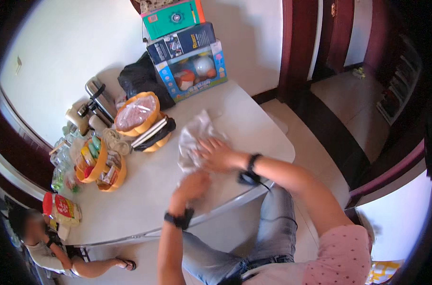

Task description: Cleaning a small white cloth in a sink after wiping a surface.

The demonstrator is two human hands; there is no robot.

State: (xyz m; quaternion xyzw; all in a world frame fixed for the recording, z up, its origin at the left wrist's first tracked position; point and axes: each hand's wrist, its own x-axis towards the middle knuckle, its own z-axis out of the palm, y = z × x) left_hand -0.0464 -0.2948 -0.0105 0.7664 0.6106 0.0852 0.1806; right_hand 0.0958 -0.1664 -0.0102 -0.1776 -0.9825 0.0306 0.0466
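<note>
A crumpled pale cloth (194, 137) lies on the white table (144, 199) before me. My right hand (217, 154) rests on the cloth with its fingers spread over it; whether it grips any fabric is hard to see. At the cloth's near edge is my left hand (195, 185), blurred, its fingers bent downward; whether anything is in it cannot be told. Both wrists wear black bands. Beside my right wrist a dark device with a cable (249, 178) sits close to the table's edge.
Yellow bowls (153, 117) and snack-filled yellow baskets (91, 172) stand to the left, near a steel flask (100, 94) and a red-lidded jar (62, 210). Stacked boxes (192, 71) and a black bag (139, 76) stand at the back. A person (48, 249) sits at lower left.
</note>
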